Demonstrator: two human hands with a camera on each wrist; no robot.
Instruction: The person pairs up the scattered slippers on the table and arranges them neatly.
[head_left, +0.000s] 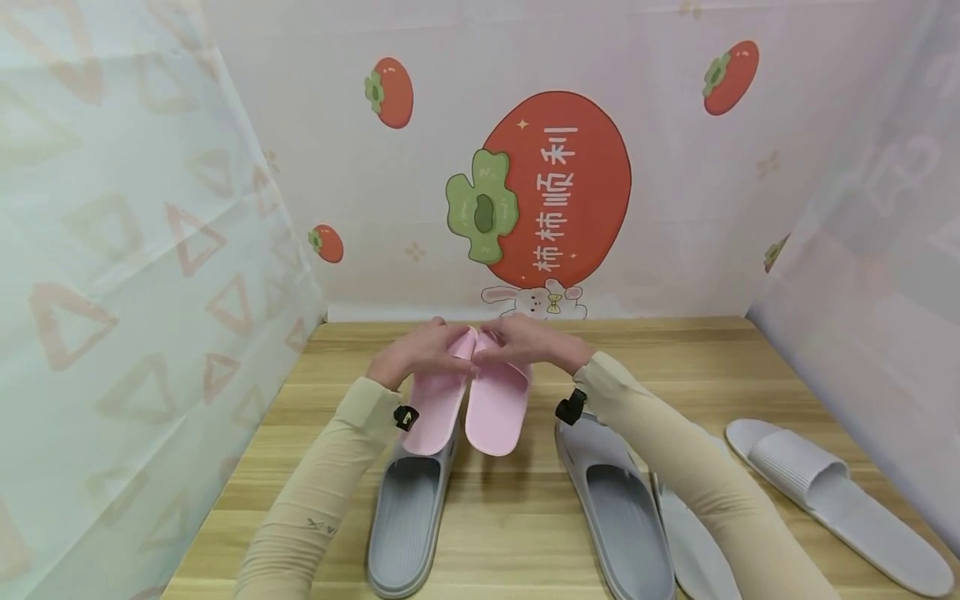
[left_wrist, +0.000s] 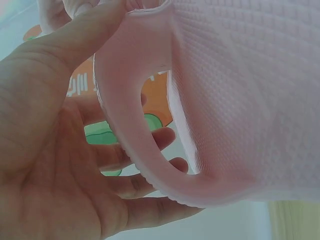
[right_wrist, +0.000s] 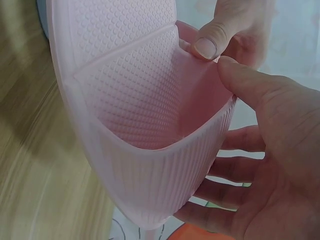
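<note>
On the left, a dark gray slipper (head_left: 405,533) lies on the table (head_left: 513,533), partly hidden by the heel of the left pink slipper (head_left: 435,412). Right of that is the right pink slipper (head_left: 497,412); the pair seems raised off the wood, toes close together and heels spread apart. The step in hand looks like lining these two up; the next move probably calls for both hands to travel together with a light grip, since the soft straps may flex.

The left arm reaches forward and inward, its hand (head_left: 429,346) arched over the toe end, pinching the left strap between thumb and fingers. The right hand (head_left: 528,340) mirrors it, thumb at the edge of its strap and fingers along the outside; the two thumb tips come close together. Farther right lie another gray slipper (head_left: 618,517), a pale slipper (head_left: 693,546) partly behind the right sleeve (head_left: 675,454), and a light gray slipper (head_left: 840,500).
</note>
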